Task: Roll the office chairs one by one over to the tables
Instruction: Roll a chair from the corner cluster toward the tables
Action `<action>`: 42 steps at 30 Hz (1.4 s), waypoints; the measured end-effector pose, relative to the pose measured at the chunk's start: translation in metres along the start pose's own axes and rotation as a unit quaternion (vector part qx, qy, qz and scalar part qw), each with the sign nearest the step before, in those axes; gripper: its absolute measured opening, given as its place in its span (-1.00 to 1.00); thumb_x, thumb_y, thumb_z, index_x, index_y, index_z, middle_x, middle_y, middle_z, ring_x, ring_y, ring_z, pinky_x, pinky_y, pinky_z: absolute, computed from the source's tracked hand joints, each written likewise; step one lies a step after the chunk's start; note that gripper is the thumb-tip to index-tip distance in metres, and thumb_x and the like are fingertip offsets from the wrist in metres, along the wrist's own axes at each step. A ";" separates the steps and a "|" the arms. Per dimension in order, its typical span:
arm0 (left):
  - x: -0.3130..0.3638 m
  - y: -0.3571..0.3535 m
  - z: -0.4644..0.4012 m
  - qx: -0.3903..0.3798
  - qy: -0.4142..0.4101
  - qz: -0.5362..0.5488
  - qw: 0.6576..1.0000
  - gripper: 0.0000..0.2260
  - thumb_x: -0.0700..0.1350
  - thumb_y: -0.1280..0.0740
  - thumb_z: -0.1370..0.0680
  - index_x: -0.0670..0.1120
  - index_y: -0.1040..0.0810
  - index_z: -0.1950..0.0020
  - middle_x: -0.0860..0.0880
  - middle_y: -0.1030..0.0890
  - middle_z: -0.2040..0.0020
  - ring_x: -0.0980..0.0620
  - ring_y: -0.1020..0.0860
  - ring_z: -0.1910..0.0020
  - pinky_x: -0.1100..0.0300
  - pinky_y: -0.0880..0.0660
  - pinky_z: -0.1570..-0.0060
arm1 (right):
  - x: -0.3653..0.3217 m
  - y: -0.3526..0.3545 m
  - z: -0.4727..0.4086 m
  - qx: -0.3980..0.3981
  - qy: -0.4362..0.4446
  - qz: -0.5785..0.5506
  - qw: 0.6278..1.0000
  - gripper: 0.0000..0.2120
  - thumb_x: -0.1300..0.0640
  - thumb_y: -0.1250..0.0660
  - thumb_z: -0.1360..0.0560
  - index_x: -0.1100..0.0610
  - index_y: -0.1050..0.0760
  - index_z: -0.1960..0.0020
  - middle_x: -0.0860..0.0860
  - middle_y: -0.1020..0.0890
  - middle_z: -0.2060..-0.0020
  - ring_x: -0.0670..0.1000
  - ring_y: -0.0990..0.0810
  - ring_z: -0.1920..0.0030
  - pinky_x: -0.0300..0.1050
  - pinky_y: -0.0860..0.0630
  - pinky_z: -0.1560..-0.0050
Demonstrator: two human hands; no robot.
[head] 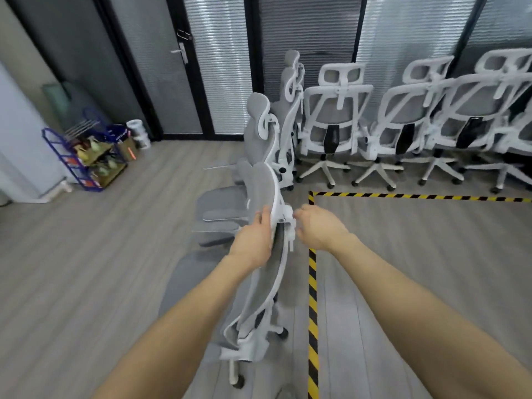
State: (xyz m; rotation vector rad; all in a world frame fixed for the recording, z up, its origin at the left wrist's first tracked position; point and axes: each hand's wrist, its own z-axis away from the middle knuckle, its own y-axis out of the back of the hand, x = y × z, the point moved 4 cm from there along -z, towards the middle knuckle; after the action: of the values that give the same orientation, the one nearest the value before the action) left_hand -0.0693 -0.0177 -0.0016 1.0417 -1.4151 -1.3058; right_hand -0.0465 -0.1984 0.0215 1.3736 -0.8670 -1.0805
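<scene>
A grey mesh office chair (pixel 263 191) with a white frame stands right in front of me, seen side-on, its backrest toward me and its castors on the wood floor. My left hand (pixel 254 240) lies on the grey front of the backrest near the headrest joint, fingers wrapped over its edge. My right hand (pixel 318 227) is at the white bracket behind the backrest, fingers curled toward it; whether it grips the bracket is unclear. No table is in view.
Several more white-framed chairs (pixel 336 122) line the glass wall at the back right, two (pixel 260 125) just beyond mine. Yellow-black tape (pixel 312 283) marks a floor zone on the right. A blue rack (pixel 83 156) with bags stands far left near a door (pixel 161 67).
</scene>
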 end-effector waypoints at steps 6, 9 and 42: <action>-0.040 0.011 0.133 -0.030 0.020 0.050 0.998 -0.20 -0.30 -0.25 -0.58 0.04 -0.03 -0.77 -0.15 -0.47 -0.49 -0.28 -0.57 0.00 -0.08 -0.50 0.06 | -0.048 0.003 0.030 0.106 0.102 -0.078 0.986 -0.49 -0.09 -0.38 -0.57 0.16 -0.48 -0.43 0.07 -0.48 -0.47 0.12 -0.41 -0.53 0.13 -0.37 -0.58; -0.064 0.021 0.184 -0.067 0.036 0.065 0.995 -0.32 0.00 -0.35 -0.69 0.06 -0.10 -0.75 -0.11 -0.47 -0.55 -0.24 -0.56 -0.36 -0.14 -0.54 -0.29 | -0.067 0.006 0.043 0.141 0.137 -0.113 0.974 -0.46 -0.17 -0.36 -0.57 0.14 -0.47 -0.41 0.05 -0.50 -0.44 0.09 -0.40 -0.52 0.08 -0.25 -0.63; -0.090 0.020 0.235 0.121 -0.087 -0.050 0.988 -0.19 0.72 0.08 -0.49 0.18 -0.68 -0.16 0.15 -0.74 0.04 0.07 -0.70 0.04 0.11 -0.42 0.23 | -0.137 -0.068 0.202 0.224 -0.074 -0.200 0.951 -0.58 -0.21 -0.17 -0.75 0.09 -0.46 0.08 -0.03 -0.47 0.12 0.03 -0.43 -0.01 0.05 -0.51 -0.05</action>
State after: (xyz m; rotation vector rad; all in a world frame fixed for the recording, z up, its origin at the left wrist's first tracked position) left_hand -0.2782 0.1236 0.0069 1.1948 -1.7047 -1.3464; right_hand -0.2860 -0.1263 -0.0193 1.9266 -1.0095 -1.3617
